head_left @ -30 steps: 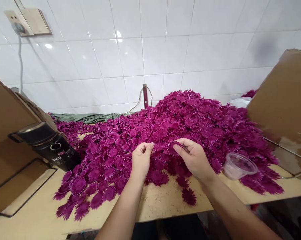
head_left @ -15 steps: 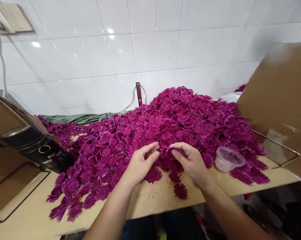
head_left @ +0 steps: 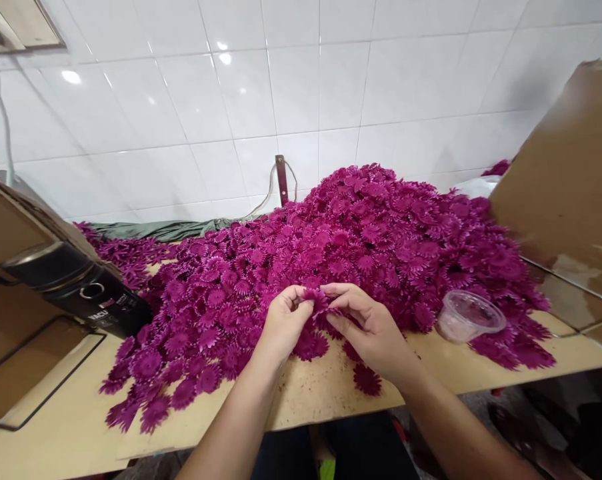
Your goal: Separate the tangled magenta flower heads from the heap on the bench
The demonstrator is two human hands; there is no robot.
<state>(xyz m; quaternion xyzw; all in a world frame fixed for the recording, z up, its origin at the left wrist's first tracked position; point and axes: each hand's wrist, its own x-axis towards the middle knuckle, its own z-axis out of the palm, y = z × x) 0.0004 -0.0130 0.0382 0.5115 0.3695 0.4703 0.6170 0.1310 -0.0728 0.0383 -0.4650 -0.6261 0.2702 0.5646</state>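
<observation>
A magenta artificial flower head (head_left: 315, 298) is pinched between the thumb and fingers of my left hand (head_left: 287, 320). From the other side, my right hand (head_left: 363, 327) closes its thumb and fingertips on magenta petals at the flower's right edge. Whether those petals belong to a second layer I cannot make out. Behind both hands rises a big heap of magenta flower heads (head_left: 261, 260). Loose flower heads lie just under my hands, one dark flower head (head_left: 367, 379) near the table's front edge.
A clear plastic tub (head_left: 471, 315) with whitish contents stands right of my hands. At the left, a black vacuum flask (head_left: 81, 287) leans by a cardboard box (head_left: 11, 247). Another cardboard sheet (head_left: 571, 180) and a metal wire frame bound the right side. White tiles cover the wall (head_left: 231, 100).
My hands have come together. The flower that my right hand held is now gripped by my left hand too. The view has shifted slightly.
</observation>
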